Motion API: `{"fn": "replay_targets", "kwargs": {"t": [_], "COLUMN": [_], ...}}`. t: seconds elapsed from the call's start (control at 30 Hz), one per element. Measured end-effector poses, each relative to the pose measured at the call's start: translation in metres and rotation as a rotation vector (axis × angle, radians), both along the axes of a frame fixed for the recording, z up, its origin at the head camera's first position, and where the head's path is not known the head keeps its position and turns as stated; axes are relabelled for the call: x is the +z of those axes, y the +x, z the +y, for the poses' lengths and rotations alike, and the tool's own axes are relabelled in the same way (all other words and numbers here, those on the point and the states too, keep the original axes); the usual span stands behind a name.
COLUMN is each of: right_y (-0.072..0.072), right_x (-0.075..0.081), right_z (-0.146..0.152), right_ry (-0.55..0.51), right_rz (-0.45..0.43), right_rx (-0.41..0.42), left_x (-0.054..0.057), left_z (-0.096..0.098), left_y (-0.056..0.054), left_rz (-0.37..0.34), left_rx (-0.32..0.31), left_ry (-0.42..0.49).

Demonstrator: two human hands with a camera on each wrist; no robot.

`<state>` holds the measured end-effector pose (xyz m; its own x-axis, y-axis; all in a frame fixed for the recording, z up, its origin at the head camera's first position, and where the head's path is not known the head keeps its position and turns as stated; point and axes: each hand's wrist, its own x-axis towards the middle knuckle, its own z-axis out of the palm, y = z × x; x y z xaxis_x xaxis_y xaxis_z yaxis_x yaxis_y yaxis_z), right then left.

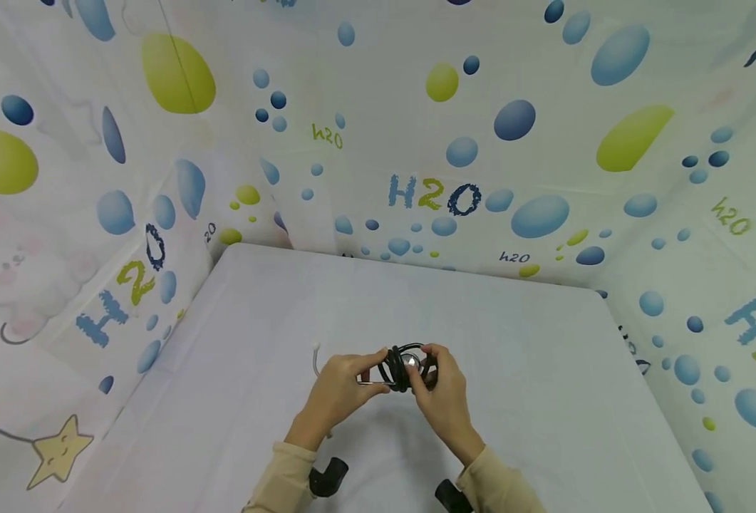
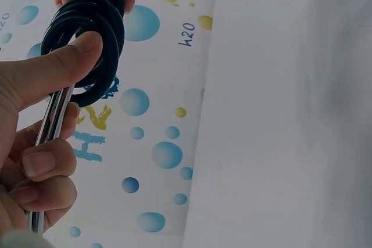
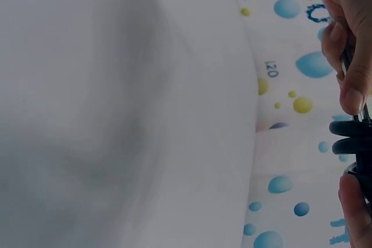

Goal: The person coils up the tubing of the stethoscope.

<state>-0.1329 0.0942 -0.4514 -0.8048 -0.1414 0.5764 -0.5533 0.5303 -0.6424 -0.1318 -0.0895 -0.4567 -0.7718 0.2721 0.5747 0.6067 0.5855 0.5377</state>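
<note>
A stethoscope [image 1: 398, 374] is held up between both hands, its black tubing wound into a compact coil. My left hand [image 1: 339, 385] grips the metal ear tubes [image 2: 55, 114], with the thumb lying against the coil in the left wrist view. From beyond that hand, one bent ear tube end [image 1: 316, 356] with a pale tip sticks out. My right hand [image 1: 444, 399] holds the other side of the coil, its thumb at the round silver chest piece [image 1: 410, 360]. In the right wrist view only a finger of this hand shows, at the edge.
Below the hands spreads a white-covered table [image 1: 256, 306]. Walls of printed cloth [image 1: 378, 142] with blue and green dots stand behind it and at both sides. Black camera mounts [image 1: 329, 477] sit by the wrists.
</note>
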Motion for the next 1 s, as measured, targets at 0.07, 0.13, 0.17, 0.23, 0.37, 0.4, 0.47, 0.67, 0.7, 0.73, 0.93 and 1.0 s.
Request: {"fn": "replay_targets", "kwargs": {"t": [0.07, 0.13, 0.17, 0.23, 0.37, 0.4, 0.47, 0.67, 0.7, 0.73, 0.93, 1.0], "right_y": [0.0005, 0.0006, 0.0006, 0.0007, 0.0004, 0.0002, -0.0004, -0.0004, -0.0001, 0.0001, 0.0012, 0.0014], "right_x": [0.0014, 0.0019, 0.0017, 0.001, 0.0001, 0.0007, 0.0025, 0.0066, 0.0065, 0.0062, 0.0023, 0.0009], "right_z": [-0.0001, -0.0002, -0.0001, -0.0001, 0.001, 0.0014, 0.0025, 0.0046, 0.0043, 0.0038, -0.0009, -0.0018], "right_ry": [-0.011, -0.016, -0.013, -0.002, 0.016, 0.009, -0.007, -0.099, -0.116, -0.131, -0.138, -0.129], "right_rz": [-0.017, -0.035, -0.045, -0.06, -0.091, -0.105, -0.141, -0.303, -0.321, -0.33, -0.212, -0.158], "right_rx": [-0.003, -0.001, 0.0, 0.002, 0.014, 0.024, 0.051, 0.096, 0.088, 0.076, -0.017, -0.038], "left_x": [-0.0006, -0.0014, -0.002, -0.0029, -0.0037, -0.0032, -0.003, -0.0034, -0.0036, -0.0039, -0.0059, -0.0067], "left_z": [-0.0004, -0.0007, -0.0008, -0.0012, -0.0019, -0.0022, -0.0024, -0.0029, -0.0029, -0.0029, -0.001, -0.0002], "left_y": [0.0002, 0.0001, -0.0001, -0.0001, -0.0002, 0.0, -0.0004, -0.0018, -0.0019, -0.002, -0.0019, -0.0017], "left_rz": [0.002, -0.002, -0.006, -0.018, -0.025, -0.023, -0.015, 0.003, 0.003, 0.005, 0.016, 0.009], "left_rx": [0.005, 0.006, 0.006, 0.002, -0.008, -0.01, -0.012, -0.016, -0.016, -0.015, -0.008, -0.007], "left_ry": [-0.004, -0.003, -0.006, -0.008, -0.002, 0.001, 0.006, 0.009, 0.011, 0.012, 0.013, 0.013]}}
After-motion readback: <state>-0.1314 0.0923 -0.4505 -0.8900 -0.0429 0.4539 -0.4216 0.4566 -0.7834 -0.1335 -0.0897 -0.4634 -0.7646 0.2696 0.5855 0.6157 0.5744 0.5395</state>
